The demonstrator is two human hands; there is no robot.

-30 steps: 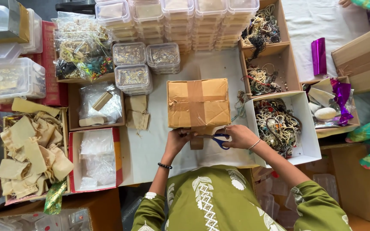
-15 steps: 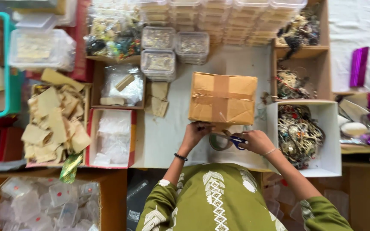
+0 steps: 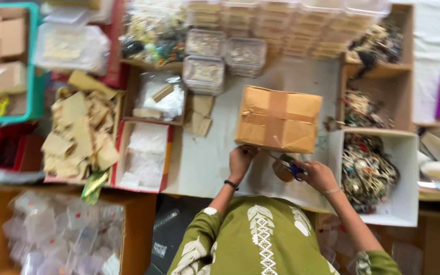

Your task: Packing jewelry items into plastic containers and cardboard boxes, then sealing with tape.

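Note:
A brown cardboard box (image 3: 278,118), sealed with brown tape, lies on the pale work surface (image 3: 202,163) in front of me. My left hand (image 3: 240,159) touches the box's near left edge, fingers curled against it. My right hand (image 3: 318,175) holds blue-handled scissors (image 3: 295,169) beside a roll of brown tape (image 3: 282,169), just below the box's near edge. I cannot tell whether the hand also grips the roll. Green patterned sleeves cover both my arms.
Stacks of clear lidded containers (image 3: 215,58) stand behind the box. A white box of tangled jewellery (image 3: 370,170) sits at right. Trays of brown card pieces (image 3: 80,132) and white packets (image 3: 143,155) lie at left. A carton of clear pouches (image 3: 62,234) is at lower left.
The view has swung left, so the box and hands sit further right in the picture. Both hands stay at the box's near edge with the scissors and tape.

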